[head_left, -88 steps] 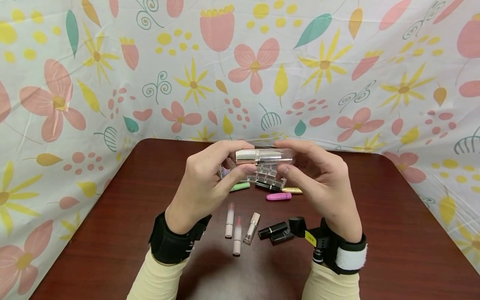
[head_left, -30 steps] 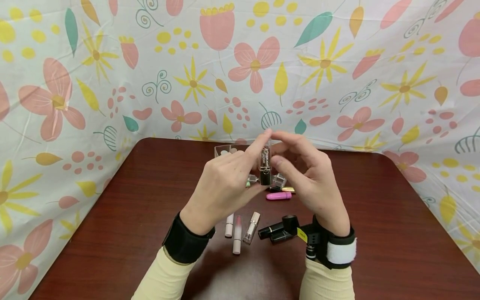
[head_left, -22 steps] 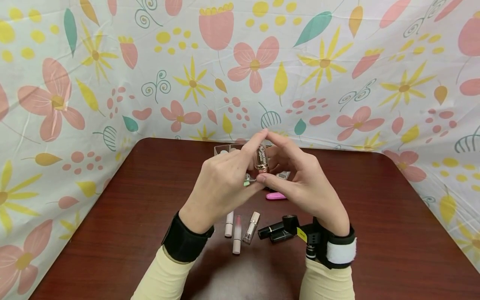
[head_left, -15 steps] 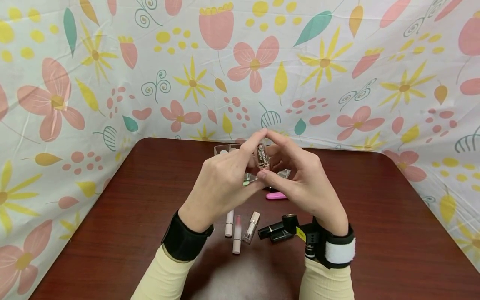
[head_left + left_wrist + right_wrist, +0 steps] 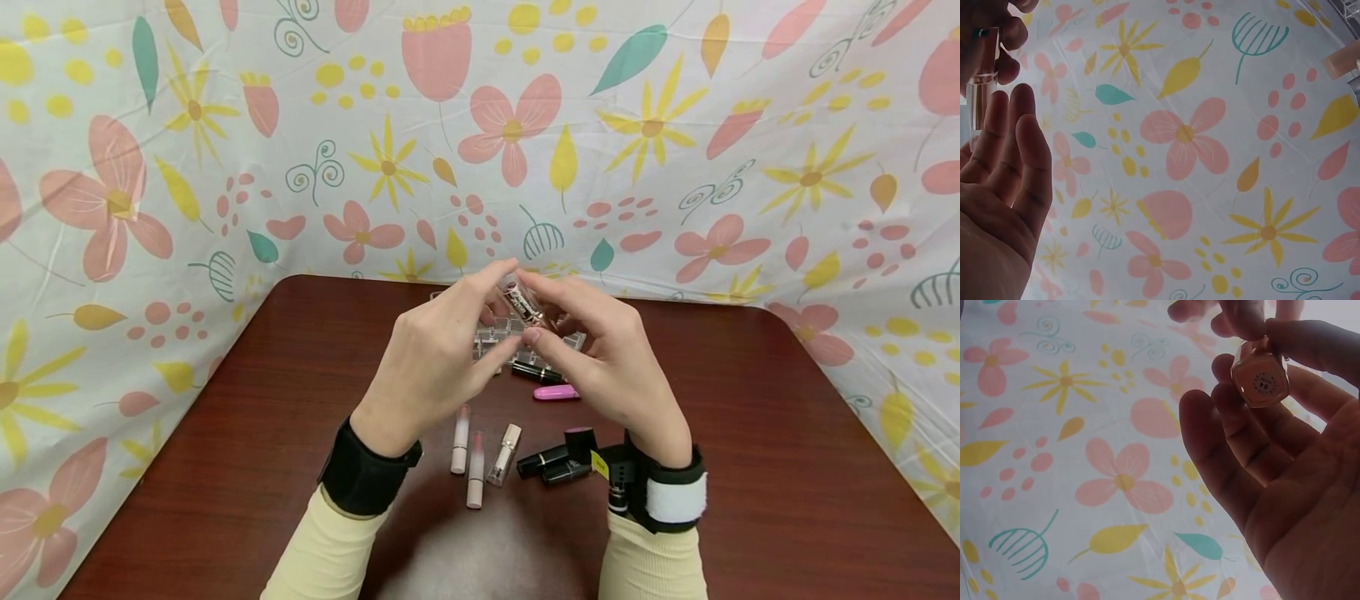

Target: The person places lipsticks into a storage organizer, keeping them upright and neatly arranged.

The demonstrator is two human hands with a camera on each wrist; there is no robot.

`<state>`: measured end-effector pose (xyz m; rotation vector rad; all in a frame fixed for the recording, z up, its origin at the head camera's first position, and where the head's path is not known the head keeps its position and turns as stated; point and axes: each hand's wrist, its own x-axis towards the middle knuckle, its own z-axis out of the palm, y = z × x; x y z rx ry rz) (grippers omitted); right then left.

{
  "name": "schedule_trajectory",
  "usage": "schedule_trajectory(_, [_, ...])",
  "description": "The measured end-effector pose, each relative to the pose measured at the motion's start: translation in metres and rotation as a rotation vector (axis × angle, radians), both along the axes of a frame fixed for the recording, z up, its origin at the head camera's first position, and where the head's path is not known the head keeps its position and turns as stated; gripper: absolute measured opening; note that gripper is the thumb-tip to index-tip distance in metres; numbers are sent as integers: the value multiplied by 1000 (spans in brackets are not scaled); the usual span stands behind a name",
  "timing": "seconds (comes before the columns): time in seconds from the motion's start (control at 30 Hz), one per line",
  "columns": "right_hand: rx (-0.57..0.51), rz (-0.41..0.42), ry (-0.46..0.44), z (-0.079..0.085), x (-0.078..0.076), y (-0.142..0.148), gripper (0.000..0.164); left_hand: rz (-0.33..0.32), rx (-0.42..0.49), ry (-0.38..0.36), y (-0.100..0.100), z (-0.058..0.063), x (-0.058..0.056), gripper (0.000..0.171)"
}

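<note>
Above the table, both hands hold one lipstick with a clear cap and rose-gold parts. It tilts, its upper end leaning left, and small lettering shows on its side. My right hand pinches the lower end between thumb and fingers. My left hand has its fingertips at the upper end; its thumb appears apart from the tube. In the left wrist view, left fingers touch the clear part of the lipstick. A round label with "04" shows on the end of the lipstick in the right wrist view.
Behind the hands stands a clear compartment organizer, partly hidden. A black tube and pink tube lie before it. Nearer are two pale pink tubes, a clear-capped lipstick and black tubes. Floral cloth hangs behind the table.
The lipstick has gone from level to upright, then tilted leftward. Both hands drew together, then shifted slightly left. The left thumb has lowered, and more of the organizer shows.
</note>
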<state>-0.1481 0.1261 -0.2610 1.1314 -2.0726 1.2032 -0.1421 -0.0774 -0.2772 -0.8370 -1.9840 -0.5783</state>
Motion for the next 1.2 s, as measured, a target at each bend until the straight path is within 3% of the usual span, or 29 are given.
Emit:
schedule_trajectory(0.37, [13, -34, 0, 2, -1, 0, 43, -9, 56, 10, -6, 1, -2, 33])
schedule_trajectory(0.67, [22, -13, -27, -3, -5, -2, 43, 1, 50, 5, -7, 0, -4, 34])
schedule_trajectory(0.83, [16, -7, -112, -10, -12, -5, 42, 4, 26, -4, -5, -2, -6, 36])
schedule_trajectory(0.93, [18, -22, -175, -16, -18, -9, 38, 18, 12, -26, -4, -4, -8, 37])
schedule_trajectory(1.2, [83, -88, -207, -31, -37, -17, 34, 82, -7, -160, -4, -22, -24, 39])
